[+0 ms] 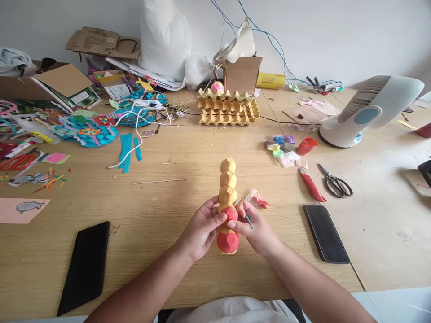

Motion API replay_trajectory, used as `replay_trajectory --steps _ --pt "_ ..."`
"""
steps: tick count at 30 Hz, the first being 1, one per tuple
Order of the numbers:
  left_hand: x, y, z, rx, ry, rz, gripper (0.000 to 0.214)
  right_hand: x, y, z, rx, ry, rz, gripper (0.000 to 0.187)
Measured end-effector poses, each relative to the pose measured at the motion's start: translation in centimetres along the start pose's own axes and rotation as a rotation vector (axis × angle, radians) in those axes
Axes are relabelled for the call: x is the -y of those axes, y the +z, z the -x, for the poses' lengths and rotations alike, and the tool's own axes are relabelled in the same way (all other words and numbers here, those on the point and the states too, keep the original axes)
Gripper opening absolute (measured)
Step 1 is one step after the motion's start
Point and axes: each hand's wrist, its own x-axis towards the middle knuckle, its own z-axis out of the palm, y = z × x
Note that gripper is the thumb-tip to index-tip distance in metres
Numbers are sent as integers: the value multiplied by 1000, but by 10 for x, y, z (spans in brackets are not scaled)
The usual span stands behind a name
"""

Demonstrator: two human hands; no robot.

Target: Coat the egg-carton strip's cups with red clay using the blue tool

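Yellow egg-carton strip [228, 196] between both hands, above table [161, 211] near person's side; long axis runs straight away from body. Red lump [230, 213] and red end [228, 242] at nearer part. Left hand [200, 229] on left flank, fingers clamped on strip, thumb on red lump. Right hand [257, 226] on right flank, equally near: thumb pressed just below lump, fingers curled on thin blue stick [249, 221]. Forearms angle inward from both sides.
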Motion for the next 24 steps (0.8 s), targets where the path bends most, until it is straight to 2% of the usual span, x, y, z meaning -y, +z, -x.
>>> replay_trajectory --steps 6,13,17,21,24 --pt "1 -1 0 11 -4 -25 52 1 1 1 16 -3 76 57" --pt "0 -4 -2 16 -12 35 51 2 -5 1 37 30 7 54" --pt "1 -4 -1 35 -8 45 50 0 -5 -1 11 -3 -25 53" --pt "1 -3 -1 68 -15 44 61 -4 -5 -3 -67 -54 17 54" --pt "2 -3 -1 8 -10 -17 71 -6 -4 -3 -88 -55 22 55"
